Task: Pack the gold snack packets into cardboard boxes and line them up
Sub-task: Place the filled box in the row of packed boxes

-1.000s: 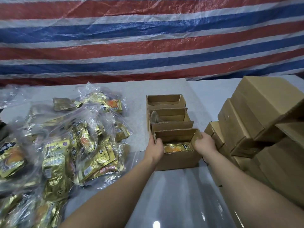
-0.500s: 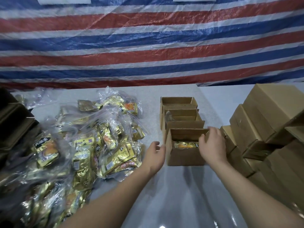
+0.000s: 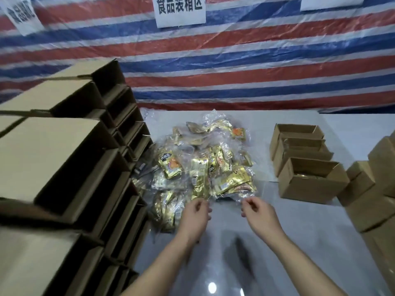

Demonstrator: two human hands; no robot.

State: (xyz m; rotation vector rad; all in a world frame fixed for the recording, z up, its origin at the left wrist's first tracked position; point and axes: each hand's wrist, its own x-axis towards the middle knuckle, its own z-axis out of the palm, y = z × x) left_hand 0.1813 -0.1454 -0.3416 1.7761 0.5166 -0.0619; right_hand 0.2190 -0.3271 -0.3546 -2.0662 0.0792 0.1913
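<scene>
Both hands have been drawn away from the nearest open box and brought to the near edge of the gold snack packets, and the view has been turned left, so that a stack of empty cardboard boxes is now seen there. The left hand and right hand are held just above the bench with fingers loosely curled; nothing is gripped by either. Three open boxes are lined up at the right, the nearest showing gold inside; what the other two hold cannot be told. More boxes are piled at the far right. Most of the work is judged to remain: a large heap of packets, wrapped in clear plastic, is still unpacked at bench centre. Another packet is probably to be picked up next.
</scene>
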